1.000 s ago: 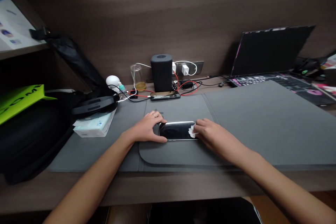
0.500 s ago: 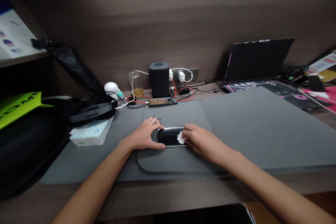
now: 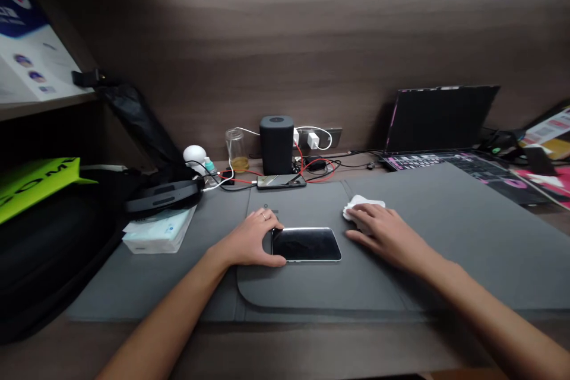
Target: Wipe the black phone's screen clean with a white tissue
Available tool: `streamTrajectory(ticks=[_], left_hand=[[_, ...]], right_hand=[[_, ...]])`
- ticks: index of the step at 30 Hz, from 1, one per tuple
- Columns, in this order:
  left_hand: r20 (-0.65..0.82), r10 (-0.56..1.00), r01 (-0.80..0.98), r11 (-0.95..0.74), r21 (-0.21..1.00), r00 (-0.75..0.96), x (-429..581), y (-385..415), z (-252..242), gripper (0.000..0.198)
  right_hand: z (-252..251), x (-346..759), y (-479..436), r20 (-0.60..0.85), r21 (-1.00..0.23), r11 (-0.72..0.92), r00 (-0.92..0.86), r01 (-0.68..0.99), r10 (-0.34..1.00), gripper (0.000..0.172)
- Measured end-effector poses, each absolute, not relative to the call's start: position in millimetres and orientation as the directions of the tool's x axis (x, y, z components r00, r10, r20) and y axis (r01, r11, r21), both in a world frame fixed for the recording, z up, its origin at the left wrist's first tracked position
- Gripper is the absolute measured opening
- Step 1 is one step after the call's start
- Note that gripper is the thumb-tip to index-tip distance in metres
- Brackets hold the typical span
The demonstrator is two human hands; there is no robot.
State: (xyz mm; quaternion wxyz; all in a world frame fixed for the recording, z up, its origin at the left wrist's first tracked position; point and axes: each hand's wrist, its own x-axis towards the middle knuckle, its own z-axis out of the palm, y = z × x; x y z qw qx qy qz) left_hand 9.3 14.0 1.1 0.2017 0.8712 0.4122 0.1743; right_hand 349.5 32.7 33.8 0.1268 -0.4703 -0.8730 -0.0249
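Note:
A smartphone [image 3: 307,244] with a dark screen lies face up on the grey mat [image 3: 445,249]. My left hand [image 3: 253,238] grips the phone's left end, thumb at the near edge and fingers at the far edge. To the right of the phone, my right hand [image 3: 387,231] rests palm down with its fingers stretched out and its thumb apart. Under and beyond those fingertips is a crumpled white tissue [image 3: 369,200], which lies on the mat and is partly hidden by the fingers.
A second phone [image 3: 281,181], plugged in, lies before a dark speaker-like block [image 3: 276,145]. Cables and a glass jar [image 3: 237,151] are nearby. At left are a tissue pack [image 3: 162,230] and a black bag [image 3: 57,261]; at back right stands an open laptop [image 3: 440,122].
My right hand has moved off the phone's screen to the right, taking the tissue onto the mat, and its fingers have spread. My left hand keeps its grip. The view has shifted slightly.

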Motion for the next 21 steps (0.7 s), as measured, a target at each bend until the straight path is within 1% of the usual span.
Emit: streamTrajectory(ticks=[2, 3, 4, 5, 6, 7, 11, 15, 18, 21], left_hand=[[0.142, 0.775, 0.641, -0.597, 0.482, 0.616, 9.2, 13.6, 2.3, 0.058], [0.141, 0.771, 0.640, -0.603, 0.476, 0.621, 9.2, 13.5, 2.9, 0.060], [0.137, 0.771, 0.644, -0.603, 0.472, 0.622, 9.3, 13.4, 3.3, 0.063], [0.131, 0.776, 0.650, -0.596, 0.471, 0.617, 9.3, 13.3, 3.6, 0.066], [0.126, 0.784, 0.656, -0.586, 0.475, 0.609, 9.2, 13.2, 3.7, 0.070], [0.125, 0.791, 0.659, -0.575, 0.484, 0.599, 8.9, 13.2, 3.5, 0.074], [0.134, 0.801, 0.626, -0.549, 0.554, 0.583, 5.5, 14.0, -0.6, 0.095], [0.128, 0.814, 0.615, -0.521, 0.592, 0.567, 1.1, 14.6, -7.0, 0.110], [0.146, 0.811, 0.614, -0.533, 0.583, 0.566, 0.2, 14.0, -9.5, 0.110], [0.157, 0.807, 0.613, -0.544, 0.573, 0.569, 1.0, 13.4, -9.6, 0.107]], right_hand=[[35.8, 325.4, 24.9, 0.330, -0.128, 0.552, -0.489, 0.824, 0.807, 0.043], [38.5, 309.1, 20.6, 0.345, -0.182, 0.576, -0.497, 0.797, 0.796, 0.041], [41.3, 290.9, 16.8, 0.322, -0.239, 0.624, -0.545, 0.744, 0.774, 0.039], [43.3, 272.3, 14.2, 0.268, -0.284, 0.684, -0.629, 0.672, 0.730, 0.038], [43.7, 254.6, 13.1, 0.217, -0.318, 0.726, -0.699, 0.609, 0.682, 0.040], [42.3, 239.1, 13.4, 0.197, -0.332, 0.748, -0.734, 0.574, 0.650, 0.046], [21.3, 209.2, 22.1, 0.186, -0.311, 0.779, -0.769, 0.544, 0.611, 0.060], [1.3, 210.7, 25.3, 0.242, -0.304, 0.794, -0.763, 0.526, 0.599, 0.071], [-2.8, 210.5, 23.4, 0.286, -0.299, 0.797, -0.748, 0.524, 0.599, 0.078], [-3.7, 207.1, 22.2, 0.307, -0.309, 0.794, -0.735, 0.523, 0.604, 0.080]])
